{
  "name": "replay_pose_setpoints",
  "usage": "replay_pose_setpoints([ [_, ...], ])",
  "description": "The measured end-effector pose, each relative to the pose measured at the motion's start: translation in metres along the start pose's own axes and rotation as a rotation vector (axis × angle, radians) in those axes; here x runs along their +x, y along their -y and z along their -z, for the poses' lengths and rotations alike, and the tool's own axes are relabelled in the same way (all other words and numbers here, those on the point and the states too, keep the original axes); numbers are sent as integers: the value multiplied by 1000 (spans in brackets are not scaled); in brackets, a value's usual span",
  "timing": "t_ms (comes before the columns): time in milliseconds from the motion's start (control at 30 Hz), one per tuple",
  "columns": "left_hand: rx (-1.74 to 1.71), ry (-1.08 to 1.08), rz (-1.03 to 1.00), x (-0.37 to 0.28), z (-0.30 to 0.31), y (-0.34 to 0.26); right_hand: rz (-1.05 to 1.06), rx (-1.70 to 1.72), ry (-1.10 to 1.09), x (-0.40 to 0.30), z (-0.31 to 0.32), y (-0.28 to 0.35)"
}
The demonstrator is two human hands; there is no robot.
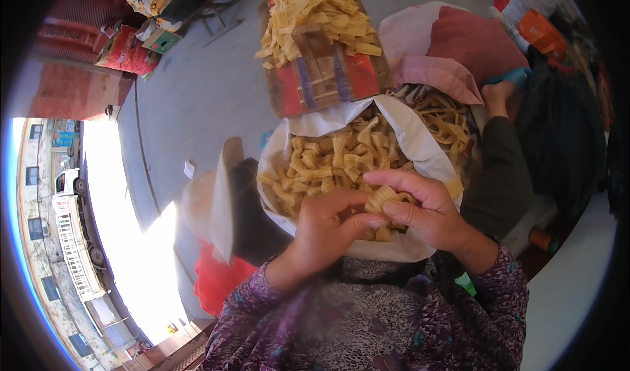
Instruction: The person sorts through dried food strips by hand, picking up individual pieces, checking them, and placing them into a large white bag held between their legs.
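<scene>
My left hand (327, 223) and my right hand (430, 211) meet over the near side of a white sack (393, 250) with a rolled-down rim. Between their fingers is a folded yellowish strip (381, 200), pinched by both thumbs and forefingers. Many knotted or folded strips of the same dried, pale yellow material (344, 159) fill the sack. Beyond it, a red and brown board (290, 98) carries a heap of flat yellow strips (315, 14) and a brown wooden block (315, 51). Long loose strips (443, 122) lie at the sack's right.
Another person's dark sleeve (502, 174) and hand (497, 95) are close on the right, by a pink and red cloth (462, 46). A pale hat brim (226, 199) is near the sack's left side. An orange thread spool (541, 239) lies at the lower right.
</scene>
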State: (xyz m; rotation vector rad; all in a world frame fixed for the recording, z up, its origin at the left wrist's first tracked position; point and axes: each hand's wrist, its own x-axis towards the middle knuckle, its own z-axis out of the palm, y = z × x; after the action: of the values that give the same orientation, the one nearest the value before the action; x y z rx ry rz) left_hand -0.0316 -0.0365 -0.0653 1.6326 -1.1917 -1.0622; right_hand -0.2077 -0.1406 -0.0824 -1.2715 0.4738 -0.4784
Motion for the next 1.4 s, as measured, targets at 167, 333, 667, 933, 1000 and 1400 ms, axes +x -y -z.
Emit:
replay_pose_setpoints([
  [167, -177, 175, 269, 8, 8, 9, -23, -231, -14, 2, -1, -6],
  [333, -743, 56, 355, -7, 22, -9, -38, -291, 127, -3, 21, 15],
  [667, -292, -168, 267, 10, 41, 10, 379, -1013, 9, -3, 33, -17],
  [933, 606, 144, -636, 42, 23, -10, 854, -1442, 36, 8, 19, -8],
  [1000, 580, 196, -630, 44, 21, 2, 859, -1383, -7, 12, 21, -10],
  [1400, 635, 411, -562, 15, 54, 23, 351, -1102, 389, 7, 39, -3],
])
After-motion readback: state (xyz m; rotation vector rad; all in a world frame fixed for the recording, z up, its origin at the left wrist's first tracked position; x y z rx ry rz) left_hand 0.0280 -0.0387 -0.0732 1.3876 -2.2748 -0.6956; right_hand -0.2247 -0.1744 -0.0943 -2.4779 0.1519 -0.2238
